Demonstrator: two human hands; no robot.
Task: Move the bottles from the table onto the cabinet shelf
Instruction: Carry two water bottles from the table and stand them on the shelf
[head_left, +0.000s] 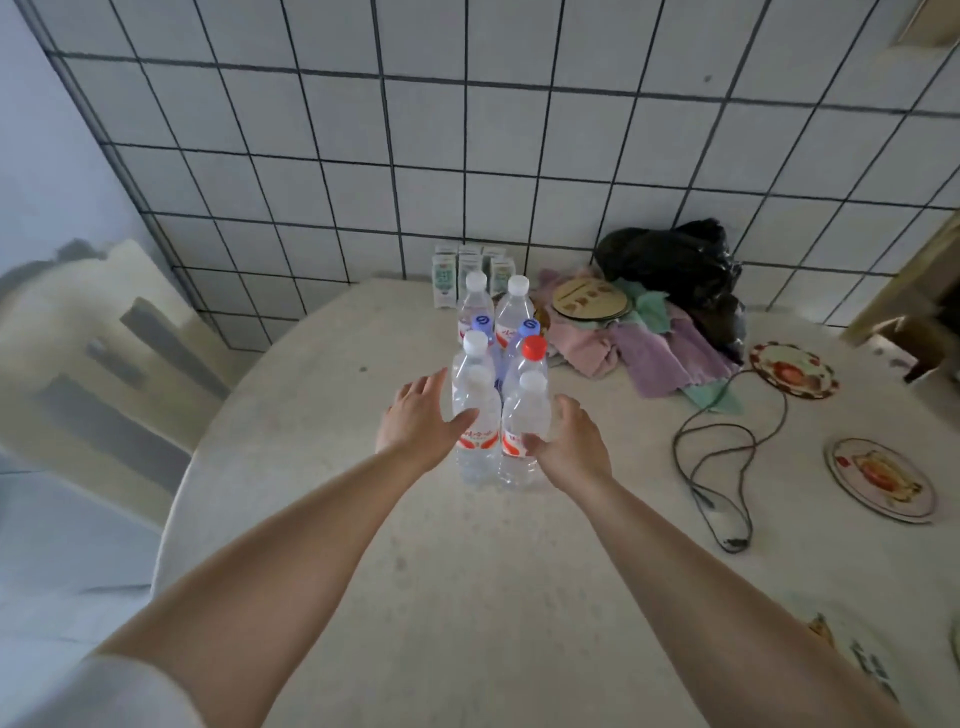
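We see our left hand (415, 415), fingers spread, its grip wide around the front-left bottle (475, 431), thumb touching the label. Our right hand (569, 441) has its grip curled on the front-right bottle (524, 436). We count seven bottles (498, 364) standing in a tight cluster mid-counter: five white caps, one blue, one red. Toward the far edge of the counter (467, 597) stand small cartons (467, 270); we cannot tell how many. Rightward lie a cloth heap (649, 348), one cable (727, 457) and two patterned plates (878, 478).
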